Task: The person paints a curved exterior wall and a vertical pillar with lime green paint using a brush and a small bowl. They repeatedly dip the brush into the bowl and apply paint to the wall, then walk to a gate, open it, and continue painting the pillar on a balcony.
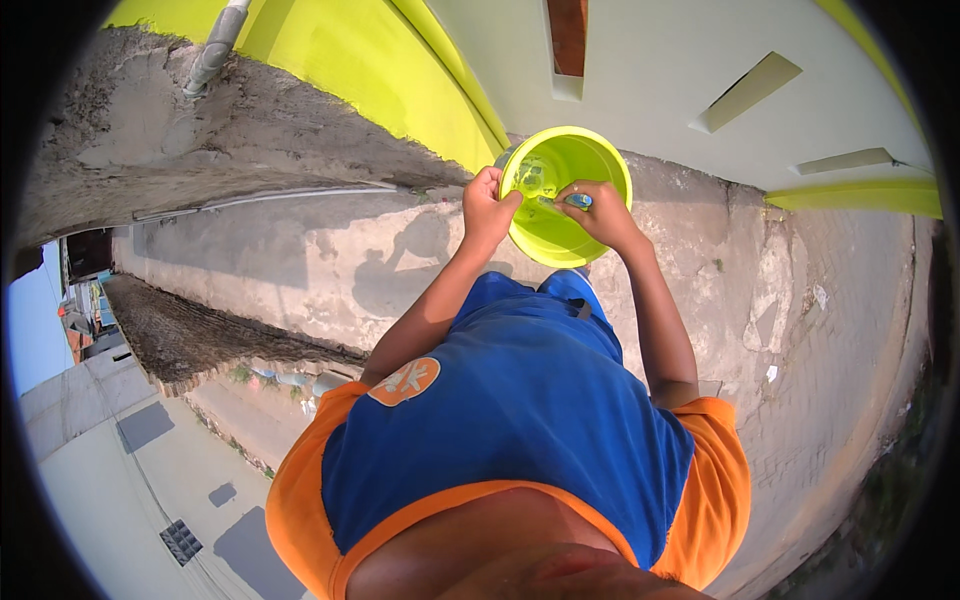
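Observation:
A lime-green plastic bucket (610,165) is in front of me, its open mouth facing up toward me. My left hand (487,208) pinches the bucket's left rim between thumb and fingers. Over the bucket's mouth, my right hand (600,212) is closed on a small blue item with a pale end (579,201); its exact kind cannot be made out. That pale end points left, toward the bucket's inner wall. Whitish, shiny patches, like water or suds, show inside the bucket on the left.
A white wall (660,100) with slots and a yellow-green wall (370,60) with a rough grey base rise beyond the bucket. A grey pipe (215,50) runs down at the upper left. Sunlit concrete (320,250) bears my shadow. Rough paving (840,330) extends to the right.

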{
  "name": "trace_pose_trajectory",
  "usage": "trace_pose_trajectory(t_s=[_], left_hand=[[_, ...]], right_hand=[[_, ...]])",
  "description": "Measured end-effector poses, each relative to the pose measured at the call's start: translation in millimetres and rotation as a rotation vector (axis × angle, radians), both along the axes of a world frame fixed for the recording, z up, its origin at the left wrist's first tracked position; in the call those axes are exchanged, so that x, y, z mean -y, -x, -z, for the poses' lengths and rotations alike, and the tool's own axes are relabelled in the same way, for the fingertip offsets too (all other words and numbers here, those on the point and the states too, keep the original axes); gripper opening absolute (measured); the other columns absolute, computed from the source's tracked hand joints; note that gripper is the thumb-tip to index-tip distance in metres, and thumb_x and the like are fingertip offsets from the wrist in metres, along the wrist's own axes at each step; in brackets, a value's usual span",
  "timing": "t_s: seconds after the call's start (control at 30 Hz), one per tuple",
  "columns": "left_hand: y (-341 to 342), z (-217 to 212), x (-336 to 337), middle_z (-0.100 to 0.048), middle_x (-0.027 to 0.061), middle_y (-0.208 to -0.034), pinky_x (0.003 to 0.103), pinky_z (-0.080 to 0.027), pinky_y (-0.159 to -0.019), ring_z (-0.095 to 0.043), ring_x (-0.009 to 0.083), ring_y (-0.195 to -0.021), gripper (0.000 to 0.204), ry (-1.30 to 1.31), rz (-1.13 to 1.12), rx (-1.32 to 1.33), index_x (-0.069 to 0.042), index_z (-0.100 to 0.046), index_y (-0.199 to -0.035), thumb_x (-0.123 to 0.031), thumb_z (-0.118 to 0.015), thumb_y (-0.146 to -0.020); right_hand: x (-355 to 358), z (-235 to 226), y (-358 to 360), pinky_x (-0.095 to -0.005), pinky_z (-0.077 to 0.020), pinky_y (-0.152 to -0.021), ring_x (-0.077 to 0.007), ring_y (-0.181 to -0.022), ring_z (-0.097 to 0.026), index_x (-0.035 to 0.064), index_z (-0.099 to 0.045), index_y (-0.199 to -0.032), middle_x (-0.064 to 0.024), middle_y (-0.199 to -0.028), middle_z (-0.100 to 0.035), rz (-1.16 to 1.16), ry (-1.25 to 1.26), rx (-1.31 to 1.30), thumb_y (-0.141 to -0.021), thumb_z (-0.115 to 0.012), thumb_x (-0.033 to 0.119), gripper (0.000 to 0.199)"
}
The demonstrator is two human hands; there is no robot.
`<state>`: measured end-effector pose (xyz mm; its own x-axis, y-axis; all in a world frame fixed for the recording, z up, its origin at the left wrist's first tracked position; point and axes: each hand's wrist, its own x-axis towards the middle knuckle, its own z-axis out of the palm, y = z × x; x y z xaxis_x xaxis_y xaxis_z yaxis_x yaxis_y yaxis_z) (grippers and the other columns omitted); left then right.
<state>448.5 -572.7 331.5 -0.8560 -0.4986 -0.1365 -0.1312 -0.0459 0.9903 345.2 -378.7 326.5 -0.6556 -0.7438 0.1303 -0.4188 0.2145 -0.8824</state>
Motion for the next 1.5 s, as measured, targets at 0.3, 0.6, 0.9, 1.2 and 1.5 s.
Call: trace_pose_trajectory(t_s=[0.3, 0.6, 0.9, 1.2, 1.5], left_hand=[[27.5, 55.7, 19.9, -0.065, 0.0052, -0.082, 0.021, -0.048, -0.063, -0.060, 0.0078, -0.069, 0.020, -0.054, -0.178, 0.015, -0.001, -0.053, -0.093, 0.010, -0.059, -0.078], [48.4, 123.6, 89.4, -0.063, 0.0044, -0.084, 0.020, -0.045, -0.067, -0.058, 0.0064, -0.074, 0.018, 0.006, -0.151, 0.190, -0.002, -0.051, -0.091, 0.010, -0.058, -0.079], [36.8, 183.8, 108.9, -0.057, -0.0005, -0.077, 0.019, -0.040, -0.058, -0.053, 0.0037, -0.065, 0.018, 0.077, -0.102, 0.303, -0.004, -0.050, -0.088, 0.009, -0.058, -0.080], [18.5, 192.7, 89.3, -0.049, -0.0043, -0.069, 0.021, -0.033, -0.051, -0.042, 0.0012, -0.059, 0.017, -0.063, -0.146, 0.319, -0.005, -0.048, -0.085, 0.007, -0.059, -0.081], [31.8, 189.6, 67.9, -0.049, -0.0046, -0.069, 0.021, -0.034, -0.052, -0.043, 0.0015, -0.059, 0.017, -0.088, -0.251, 0.319, -0.005, -0.048, -0.084, 0.007, -0.060, -0.081]], right_hand=[[-39.6, 74.5, 63.2, -0.0317, -0.0598, -0.078, -0.0202, -0.085, -0.067, -0.0017, -0.062, -0.102, -0.0085, -0.096, -0.067, 0.734, 0.680, 1.063, -0.092, -0.068, 0.011, 0.017], [32.4, 144.0, 119.0, -0.0315, -0.0550, -0.096, -0.0223, -0.104, -0.061, -0.0030, -0.052, -0.113, -0.0111, -0.110, -0.058, 0.865, 1.119, 1.489, -0.096, -0.064, 0.013, 0.026], [166.6, 145.9, 205.1, -0.0410, -0.0570, -0.095, -0.0309, -0.109, -0.064, -0.0051, -0.061, -0.104, -0.0240, -0.113, -0.064, 0.661, 1.112, 0.969, -0.094, -0.063, 0.002, 0.013], [251.6, 24.7, 234.2, -0.0484, -0.0602, -0.087, -0.0385, -0.109, -0.064, -0.0028, -0.062, -0.105, -0.0231, -0.107, -0.064, 0.305, 1.229, 0.411, -0.092, -0.061, -0.003, 0.012], [305.7, -41.2, 264.4, -0.0480, -0.0617, -0.083, -0.0382, -0.104, -0.067, -0.0061, -0.060, -0.105, -0.0247, -0.105, -0.065, 0.109, 1.326, 0.253, -0.093, -0.062, -0.001, 0.013]])
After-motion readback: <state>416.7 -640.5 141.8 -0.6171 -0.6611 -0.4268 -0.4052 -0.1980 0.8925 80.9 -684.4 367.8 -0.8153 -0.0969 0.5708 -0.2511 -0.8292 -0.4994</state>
